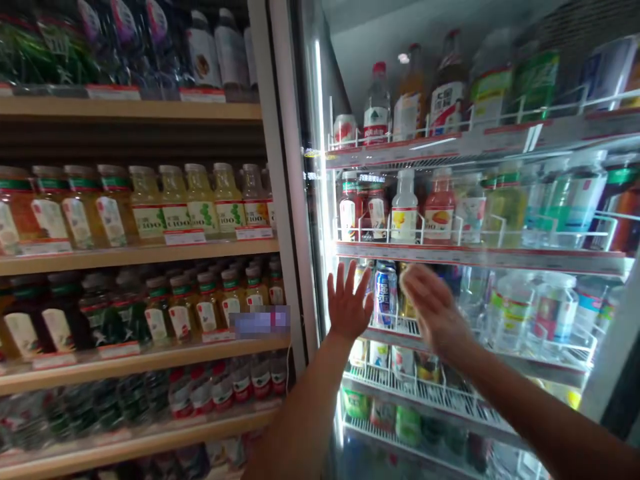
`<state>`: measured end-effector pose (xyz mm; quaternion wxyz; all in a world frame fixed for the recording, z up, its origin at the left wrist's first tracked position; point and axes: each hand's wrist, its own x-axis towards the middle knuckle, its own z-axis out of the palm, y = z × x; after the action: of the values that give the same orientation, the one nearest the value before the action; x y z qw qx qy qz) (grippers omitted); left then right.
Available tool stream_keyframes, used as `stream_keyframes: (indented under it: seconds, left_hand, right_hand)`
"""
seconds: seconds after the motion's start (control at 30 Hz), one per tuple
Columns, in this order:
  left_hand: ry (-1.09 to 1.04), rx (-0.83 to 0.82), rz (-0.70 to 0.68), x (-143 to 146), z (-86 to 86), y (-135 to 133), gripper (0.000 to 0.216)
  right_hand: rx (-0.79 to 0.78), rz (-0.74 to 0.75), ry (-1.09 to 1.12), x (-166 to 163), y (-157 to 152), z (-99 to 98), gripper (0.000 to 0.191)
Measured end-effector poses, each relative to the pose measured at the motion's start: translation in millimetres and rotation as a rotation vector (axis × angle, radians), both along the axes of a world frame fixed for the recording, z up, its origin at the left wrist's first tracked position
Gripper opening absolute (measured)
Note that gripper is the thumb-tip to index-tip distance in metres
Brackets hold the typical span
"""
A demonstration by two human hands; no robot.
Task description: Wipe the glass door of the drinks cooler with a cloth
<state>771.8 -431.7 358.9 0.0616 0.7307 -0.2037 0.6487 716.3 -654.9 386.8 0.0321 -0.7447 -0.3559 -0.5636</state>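
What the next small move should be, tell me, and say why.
I'd probably ease the left hand toward the blue can: this hand is spread open with nothing visible in its grasp, and the can appears just to the right of it. The right hand is blurred, so whether it holds anything is hard to tell.

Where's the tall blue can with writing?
The blue can stands on a fridge shelf, right of centre in the head view, seen between the left hand and the blurry right hand.
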Motion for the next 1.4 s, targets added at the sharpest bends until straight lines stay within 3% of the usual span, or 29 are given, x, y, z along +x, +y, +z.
stream_keyframes:
  seconds: [0.1, 0.3, 0.33, 0.47, 0.5, 0.63, 0.7, 0.87, 0.9, 1.0, 1.07, 1.1, 1.23, 1.3, 1.4]
  left_hand:
    - [-0.006, 0.004, -0.003, 1.2, 0.1, -0.1, 0.067]
    - [-0.008, -0.008, -0.02, 3.7, 0.1, -1.2, 0.066]
    - [-0.004, -0.007, -0.018, 3.8, 0.4, -1.1, 0.065]
    - [-0.008, 0.007, -0.022, 4.1, 1.7, -0.4, 0.062]
    - [-0.006, 0.004, -0.028, 4.3, 1.9, -0.4, 0.061]
    - [0.011, -0.013, -0.033, 6.4, 1.7, -1.0, 0.058]
    - [0.012, -0.016, -0.025, 7.9, 1.6, -1.3, 0.058]
    - [0.032, -0.035, -0.017, 9.9, 0.7, -2.8, 0.056]
    - [0.036, -0.035, -0.015, 10.0, 0.3, -3.1, 0.056]
    - [0.028, -0.028, -0.01, 10.9, 0.5, -3.0, 0.056]
    - [0.006, -0.015, -0.004, 11.7, 2.9, -2.0, 0.055]
    - [-0.003, -0.008, -0.002, 11.5, 4.7, -2.1, 0.055]
    - [-0.015, -0.063, -0.042, -4.5, 5.6, -22.2, 0.055]
    - [-0.017, -0.111, -0.117, -25.7, -6.1, -51.7, 0.058]
    - [0.044, 0.003, -0.378, -64.5, -41.4, -111.8, 0.059]
  right_hand:
    - [-0.244, 0.037, 0.101, -4.4, -5.6, -16.8, 0.07]
    - [0.158, -0.07, -0.086, -12.0, -54.9, 7.9, 0.073]
    - [0.134, -0.077, -0.076, -14.8, -60.6, 4.6, 0.072]
    - [-0.213, -0.053, 0.087, -27.5, -82.5, -17.2, 0.069]
    - [-0.218, -0.059, 0.094, -29.6, -91.2, -17.2, 0.07]
    - [0.119, -0.126, -0.073, -33.3, -132.8, -2.2, 0.072]
    - [0.189, -0.136, -0.129, -35.5, -147.9, -7.1, 0.072]
    - [-0.188, -0.104, 0.065, -45.6, -175.1, -42.0, 0.066]
    - [-0.159, -0.119, 0.056, -46.9, -182.4, -41.4, 0.066]
    - [0.166, -0.178, -0.117, -47.2, -201.5, -30.2, 0.068]
    - [0.3, -0.191, -0.186, -45.8, -202.1, -34.1, 0.068]
    - [0.296, -0.179, -0.161, -45.3, -197.2, -43.0, 0.069]
    - [0.042, -0.06, 0.134, -44.4, -151.7, -100.4, 0.072]
    - [0.027, -0.026, 0.214, -41.5, -124.4, -117.9, 0.072]
    - [0.151, 0.055, 0.248, -35.4, -92.7, -116.4, 0.073]
